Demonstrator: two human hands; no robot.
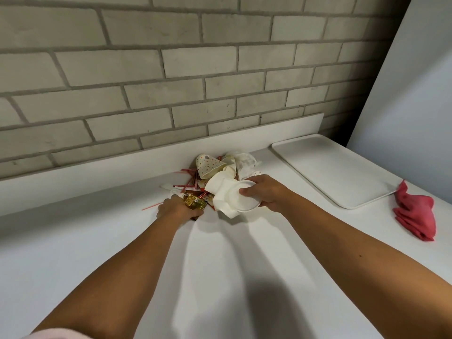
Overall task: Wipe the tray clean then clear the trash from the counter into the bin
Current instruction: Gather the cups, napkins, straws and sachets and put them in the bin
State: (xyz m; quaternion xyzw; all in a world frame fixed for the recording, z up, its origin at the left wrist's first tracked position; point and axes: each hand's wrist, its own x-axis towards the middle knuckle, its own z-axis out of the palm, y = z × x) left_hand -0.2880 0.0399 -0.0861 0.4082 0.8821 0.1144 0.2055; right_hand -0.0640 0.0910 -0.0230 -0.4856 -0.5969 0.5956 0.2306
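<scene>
Right hand [265, 193] pinched a white round plastic lid [241, 198] while the left hand [175, 209] curled around gold foil wrappers [194, 201], probably gathering the counter's trash pile for the bin, flat white tray [330, 167] sitting bare nearby.

White counter [122, 241] and tray [330, 167], pinkish-red cloth [415, 216], orange-dotted cream cup [210, 165], gold wrapper [194, 201], red straws [188, 179], grey brick wall [146, 69]

You are standing at what looks like a café or canteen clean-up counter [122, 241]: a plain white surface against a grey brick wall [146, 69], with a white serving tray [330, 172], a red cloth [415, 216], and a heap of used paper cups [212, 165] and straws [186, 182].
</scene>
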